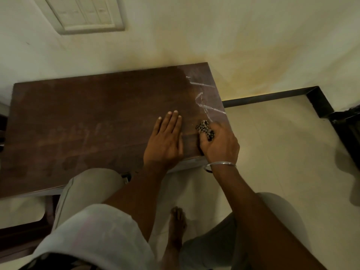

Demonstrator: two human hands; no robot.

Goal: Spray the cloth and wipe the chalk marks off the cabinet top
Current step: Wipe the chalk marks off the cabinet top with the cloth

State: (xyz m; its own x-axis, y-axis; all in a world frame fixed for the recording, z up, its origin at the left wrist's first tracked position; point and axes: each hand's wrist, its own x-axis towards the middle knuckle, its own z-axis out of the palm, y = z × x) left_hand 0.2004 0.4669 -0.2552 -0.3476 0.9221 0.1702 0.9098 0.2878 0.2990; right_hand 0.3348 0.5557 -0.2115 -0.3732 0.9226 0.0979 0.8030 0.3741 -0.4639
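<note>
Squarely at centre frame, a person's left hand (165, 141) is lying flat on the dark wooden counter (87, 117), fingers straight and together. The right hand (219, 143), a metal bangle (220, 164) at its wrist, is clutching a bunched, speckled cloth (205, 130) at the counter's lower right corner. White chalk marks (204, 102) are streaking the counter's right end, just above the cloth. A pale wall (194, 36) and tiled floor (282, 152) are framing it.

A pale switch plate (83, 14) sits high on the yellow-stained wall (253, 61). Black skirting (272, 96) edges the light floor tiles (282, 152), near dark furniture (348, 133).
</note>
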